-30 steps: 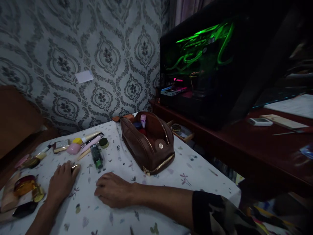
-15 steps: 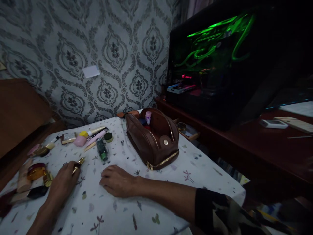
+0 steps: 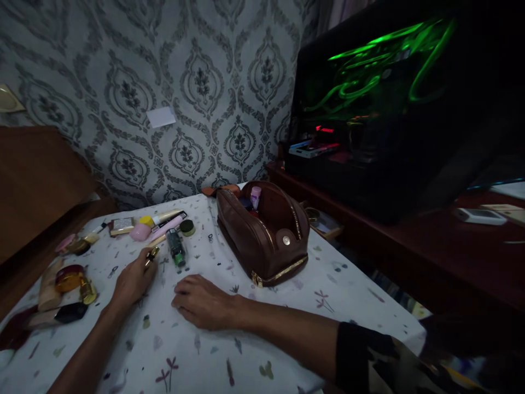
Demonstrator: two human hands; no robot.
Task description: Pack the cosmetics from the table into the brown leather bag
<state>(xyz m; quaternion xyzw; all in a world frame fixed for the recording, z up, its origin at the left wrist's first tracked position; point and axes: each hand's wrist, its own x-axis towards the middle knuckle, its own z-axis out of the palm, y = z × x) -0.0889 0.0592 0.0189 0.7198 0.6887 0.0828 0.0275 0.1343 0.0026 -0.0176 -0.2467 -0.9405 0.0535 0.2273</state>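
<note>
A white patterned table (image 3: pixel 205 361) bears an open brown bag (image 3: pixel 241 235). In front, a person's right hand (image 3: pixel 203 302) rests with fingers curled; whether they hold anything cannot be told. The left hand (image 3: pixel 133 280), near a green bottle (image 3: pixel 176 247), grips a gold tube (image 3: pixel 151 257), left of the bag.

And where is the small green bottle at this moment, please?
In the head view, the small green bottle lies left of centre, near the dark round jar, between the left hand and the brown bag.
</note>
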